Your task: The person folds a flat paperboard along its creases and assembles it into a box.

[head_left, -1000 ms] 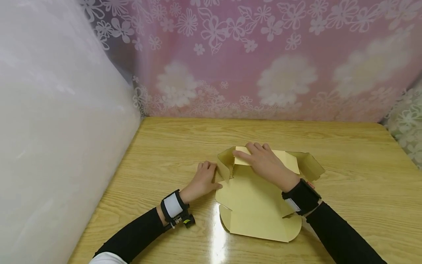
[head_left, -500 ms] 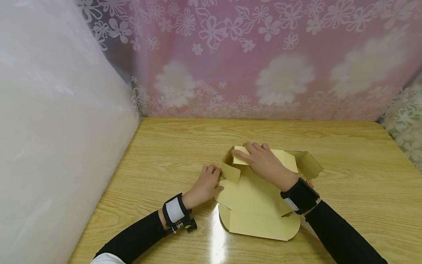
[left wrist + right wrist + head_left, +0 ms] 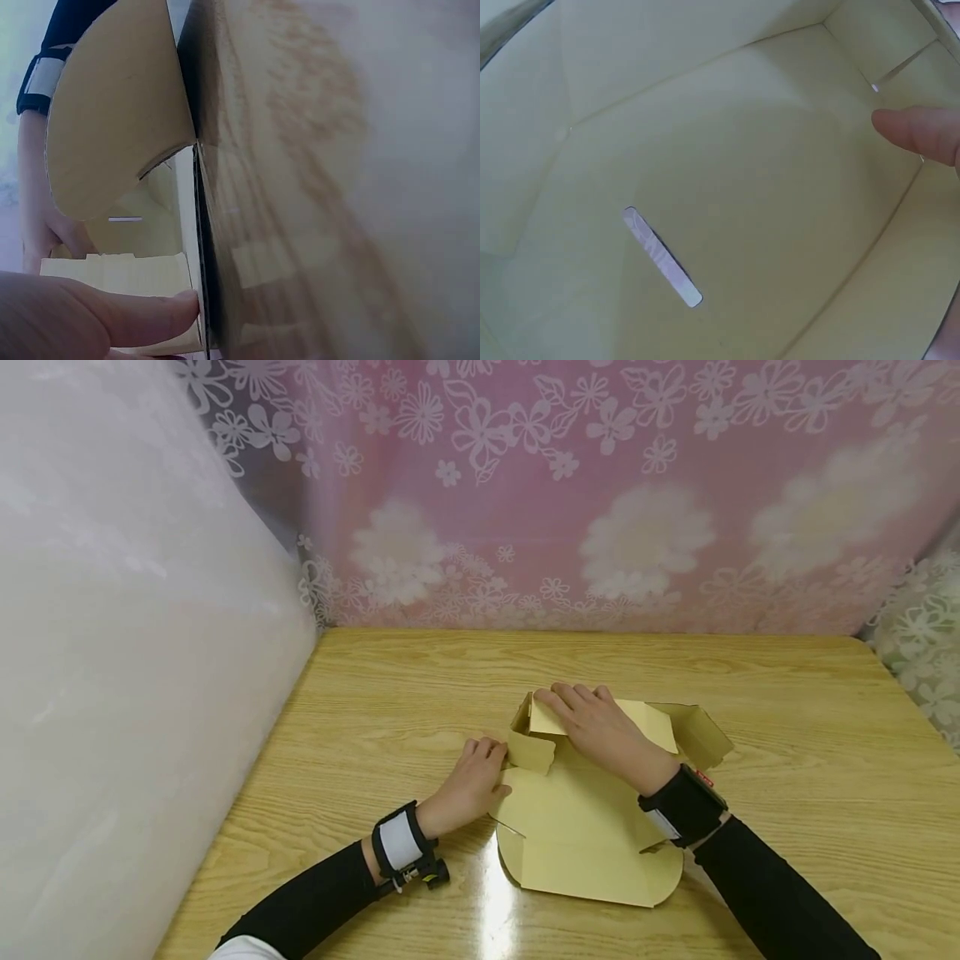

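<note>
A partly folded yellow-brown cardboard box [image 3: 585,827] stands on the table, its far wall folded up and its near lid panel lying low. My right hand [image 3: 607,727] grips the top of that far wall, fingers over its back edge. At the left side my left hand [image 3: 472,781] holds the box's edge by a small corner flap [image 3: 531,753], which is bent inward. The left wrist view has the left thumb [image 3: 150,315] along the side panel's edge; the other left fingers are mostly hidden. In the right wrist view a slot [image 3: 662,257] shows in the cardboard, near a fingertip [image 3: 907,131].
A wood-grain table [image 3: 390,693] carries the box. Behind it hangs a pink floral curtain [image 3: 525,527], and white sheeting [image 3: 150,610] slants along the left side. Another flap [image 3: 701,731] sticks out at the box's far right corner.
My left hand has shifted slightly right, and the left corner flap has swung inward from pointing out toward me. My right hand has stayed on the far wall.
</note>
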Demonstrator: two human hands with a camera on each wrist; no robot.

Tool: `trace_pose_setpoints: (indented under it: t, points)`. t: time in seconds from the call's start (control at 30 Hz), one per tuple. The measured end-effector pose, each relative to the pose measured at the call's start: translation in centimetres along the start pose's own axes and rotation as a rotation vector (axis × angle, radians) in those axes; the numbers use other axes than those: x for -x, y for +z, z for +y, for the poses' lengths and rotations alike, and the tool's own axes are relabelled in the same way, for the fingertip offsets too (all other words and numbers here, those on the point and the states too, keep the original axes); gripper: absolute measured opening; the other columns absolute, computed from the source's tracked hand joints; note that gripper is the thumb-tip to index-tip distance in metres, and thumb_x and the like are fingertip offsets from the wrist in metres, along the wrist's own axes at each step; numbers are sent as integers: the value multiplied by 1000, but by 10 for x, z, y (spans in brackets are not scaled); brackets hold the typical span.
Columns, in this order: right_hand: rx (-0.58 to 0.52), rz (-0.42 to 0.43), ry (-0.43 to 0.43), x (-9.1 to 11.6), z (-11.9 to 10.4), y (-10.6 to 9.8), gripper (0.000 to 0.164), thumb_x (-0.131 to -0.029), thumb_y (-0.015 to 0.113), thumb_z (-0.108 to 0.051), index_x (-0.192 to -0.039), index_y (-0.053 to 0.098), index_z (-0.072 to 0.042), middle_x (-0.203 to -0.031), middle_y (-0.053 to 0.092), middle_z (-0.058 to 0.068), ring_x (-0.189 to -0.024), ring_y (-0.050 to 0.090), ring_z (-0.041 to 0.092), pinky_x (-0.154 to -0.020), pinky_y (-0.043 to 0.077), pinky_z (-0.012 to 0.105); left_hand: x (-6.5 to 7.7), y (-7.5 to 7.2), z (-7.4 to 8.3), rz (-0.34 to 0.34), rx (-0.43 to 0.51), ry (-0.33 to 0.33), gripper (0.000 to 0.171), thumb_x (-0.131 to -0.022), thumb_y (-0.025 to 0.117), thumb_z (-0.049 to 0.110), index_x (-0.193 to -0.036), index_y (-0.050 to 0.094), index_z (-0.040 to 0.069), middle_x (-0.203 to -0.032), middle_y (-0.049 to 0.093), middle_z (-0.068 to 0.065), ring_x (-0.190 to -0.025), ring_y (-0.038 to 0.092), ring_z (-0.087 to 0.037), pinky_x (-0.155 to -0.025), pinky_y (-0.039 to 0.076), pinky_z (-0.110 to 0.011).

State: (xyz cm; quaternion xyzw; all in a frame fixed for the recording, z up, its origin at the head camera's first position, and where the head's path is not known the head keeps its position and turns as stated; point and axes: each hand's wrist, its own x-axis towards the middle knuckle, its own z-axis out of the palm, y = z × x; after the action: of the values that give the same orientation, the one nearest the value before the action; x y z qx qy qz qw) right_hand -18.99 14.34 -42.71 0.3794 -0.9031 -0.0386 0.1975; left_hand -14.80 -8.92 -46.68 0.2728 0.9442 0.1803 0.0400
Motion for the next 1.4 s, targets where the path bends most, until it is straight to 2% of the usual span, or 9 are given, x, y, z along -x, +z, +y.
trace_pose_setpoints:
  t: [0.1, 0.2, 0.43, 0.5, 0.63, 0.77, 0.9, 1.17, 1.4]
  points:
    - [-7, -1, -1, 0, 0, 0, 47, -95, 63, 4, -137, 46, -8, -120, 56, 14, -83, 51, 26, -65, 31, 34, -1, -1, 2, -7, -27, 21, 60, -91, 75, 16, -138, 49, -10, -131, 55, -20, -118, 47, -32, -101, 41, -39]
    - [-14, 0, -1, 0, 1, -1, 49, -94, 64, 4, -138, 46, -8, -121, 57, 14, -85, 53, 26, -65, 32, 34, -2, -2, 3, -16, -7, 23, 63, -92, 74, 15, -141, 44, -11, -135, 53, -22, -122, 47, -34, -105, 40, -41]
    - [-93, -39, 8, 0, 2, -4, 53, -91, 68, 5, -138, 48, -8, -125, 58, 14, -96, 60, 29, -68, 39, 37, -6, -5, 7, 20, 296, 46, 81, -94, 70, 5, -154, 17, -13, -149, 39, -31, -139, 40, -41, -115, 35, -48]
    - [-141, -70, 13, -2, 3, -6, 56, -90, 70, 4, -139, 48, -8, -128, 58, 16, -103, 60, 31, -71, 41, 40, -8, -5, 8, 46, 353, 60, 85, -94, 69, 4, -156, 12, -9, -153, 34, -30, -141, 38, -40, -114, 37, -47]
    - [-247, -150, 11, -3, 7, -10, 66, -86, 76, 1, -143, 44, -5, -135, 55, 19, -116, 58, 36, -80, 44, 46, -13, -6, 10, 103, 399, 93, 85, -96, 67, 4, -157, 9, -7, -159, 28, -27, -144, 36, -38, -112, 39, -46]
    - [-352, -205, 7, -4, 12, -14, 73, -82, 79, 4, -144, 41, -4, -140, 51, 19, -124, 54, 39, -89, 43, 52, -16, -8, 13, 148, 389, 122, 81, -96, 66, 4, -156, 13, -11, -157, 29, -29, -142, 38, -39, -108, 44, -45]
    - [-405, -222, -3, -5, 14, -16, 75, -81, 79, 8, -145, 41, -3, -140, 50, 20, -126, 52, 40, -93, 44, 55, -17, -9, 15, 156, 368, 118, 80, -96, 66, 5, -155, 15, -11, -156, 31, -30, -140, 41, -39, -105, 48, -43]
    - [-416, -230, -17, -7, 15, -19, 74, -80, 78, 10, -144, 41, -1, -139, 50, 22, -127, 51, 43, -96, 44, 59, -18, -12, 20, 149, 325, 125, 79, -96, 67, 6, -154, 17, -13, -155, 33, -30, -132, 52, -36, -100, 52, -36]
    - [-406, -222, -27, -8, 15, -17, 77, -78, 78, 13, -144, 41, -1, -139, 50, 22, -125, 53, 43, -96, 45, 59, -20, -11, 22, 167, 303, 122, 79, -96, 68, 8, -153, 18, -14, -155, 33, -31, -138, 45, -38, -106, 46, -40]
